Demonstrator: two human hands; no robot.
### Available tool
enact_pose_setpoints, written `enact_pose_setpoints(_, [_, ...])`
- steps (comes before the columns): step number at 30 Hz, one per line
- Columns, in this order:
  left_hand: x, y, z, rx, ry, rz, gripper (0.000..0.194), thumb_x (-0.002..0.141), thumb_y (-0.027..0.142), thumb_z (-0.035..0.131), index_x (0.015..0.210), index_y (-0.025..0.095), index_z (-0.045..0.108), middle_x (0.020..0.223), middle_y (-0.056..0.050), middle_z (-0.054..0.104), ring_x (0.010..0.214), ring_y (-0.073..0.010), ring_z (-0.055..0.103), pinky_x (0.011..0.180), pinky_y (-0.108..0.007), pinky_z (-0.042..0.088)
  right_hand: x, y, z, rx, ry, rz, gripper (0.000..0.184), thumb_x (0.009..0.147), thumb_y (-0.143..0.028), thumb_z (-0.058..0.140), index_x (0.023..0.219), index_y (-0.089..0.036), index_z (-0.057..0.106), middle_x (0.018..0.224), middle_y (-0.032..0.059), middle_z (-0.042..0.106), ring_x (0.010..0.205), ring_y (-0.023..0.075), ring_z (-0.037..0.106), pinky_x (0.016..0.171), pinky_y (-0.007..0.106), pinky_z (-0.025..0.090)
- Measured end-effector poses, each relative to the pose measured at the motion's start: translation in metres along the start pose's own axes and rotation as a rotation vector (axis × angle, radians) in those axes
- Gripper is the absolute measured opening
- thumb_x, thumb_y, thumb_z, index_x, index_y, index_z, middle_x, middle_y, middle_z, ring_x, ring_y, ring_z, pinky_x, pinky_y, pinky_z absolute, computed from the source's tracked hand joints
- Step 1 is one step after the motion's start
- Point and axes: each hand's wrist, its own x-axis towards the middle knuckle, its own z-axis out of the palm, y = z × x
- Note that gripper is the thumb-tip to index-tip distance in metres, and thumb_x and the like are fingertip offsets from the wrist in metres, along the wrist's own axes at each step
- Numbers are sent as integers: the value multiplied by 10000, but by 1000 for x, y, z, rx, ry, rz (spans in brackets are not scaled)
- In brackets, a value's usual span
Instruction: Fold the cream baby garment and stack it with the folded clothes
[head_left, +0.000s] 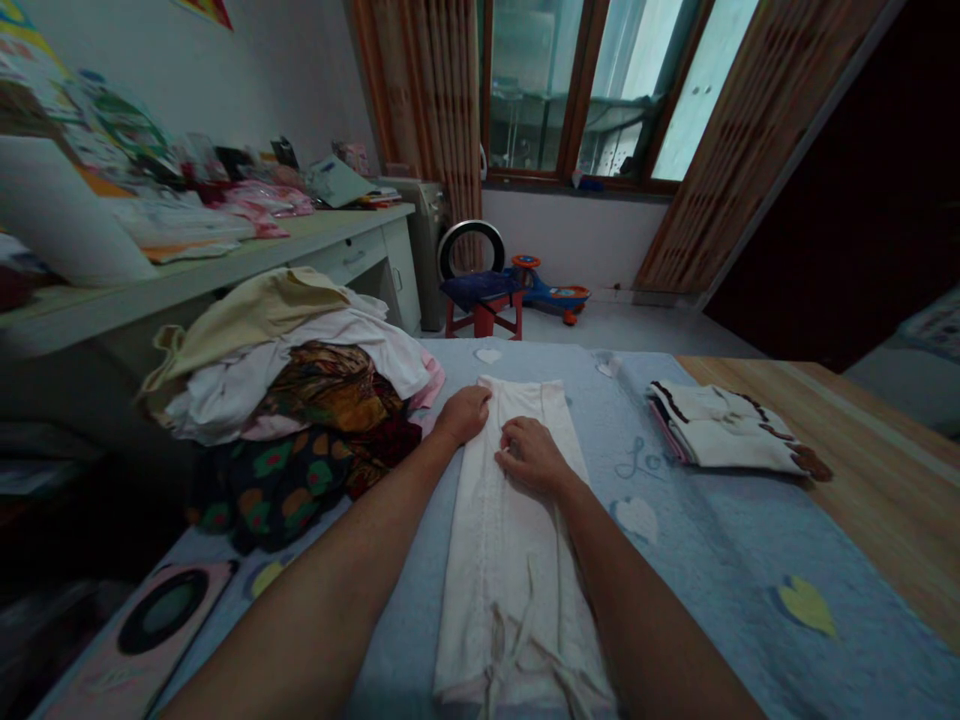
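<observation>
White garment (514,540) — long narrow panel, lying flat on blue patterned cloth (690,560), lengthwise from near edge to far. Lightly creased; puckered line runs along its left side. Thin beige cords (516,648) — loose, crossing over the near end

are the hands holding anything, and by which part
The left hand apparently grips the white garment by its far left corner; whether the right hand holds it cannot be told.
</observation>
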Motion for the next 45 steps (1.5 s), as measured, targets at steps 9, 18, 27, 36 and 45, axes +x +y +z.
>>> enact_pose_setpoints(9, [-54,19,-9,-5,-29,6,444,906,123,350,1321,82,500,1422,-161,518,1350,-206,450,1137,-393,357,0,0,0,-35,-1,-14,92,823,-262,609,861,-180,625,1022,58,614,987,195,518,887,308,341])
enact_pose_setpoints(18, [-114,54,-15,195,-116,38,452,973,258,368,1393,112,446,1496,-144,440,1408,-240,371,1154,-422,317,0,1,1,-54,0,-12,103,831,-267,596,879,-187,639,1040,61,618,999,197,521,896,305,345])
enact_pose_setpoints(27, [-137,78,-29,250,-147,35,450,950,184,379,1388,109,452,1503,-150,428,1408,-254,367,1166,-455,279,1,5,6,-56,1,-10,101,797,-224,574,871,-187,633,1040,66,614,1001,200,521,899,308,348])
enact_pose_setpoints(36, [-152,81,-19,221,-97,42,493,971,306,392,1432,132,407,1528,-137,393,1432,-259,323,1160,-444,291,-2,0,2,-63,23,-3,144,780,-203,576,916,-182,617,1024,69,609,987,205,517,893,311,359])
enact_pose_setpoints(45, [-153,84,-24,196,-74,63,460,972,317,406,1400,151,444,1492,-127,446,1403,-281,362,1148,-473,284,-4,-5,4,-132,53,30,234,810,-255,585,1024,-167,611,1143,107,572,1095,237,482,962,344,353])
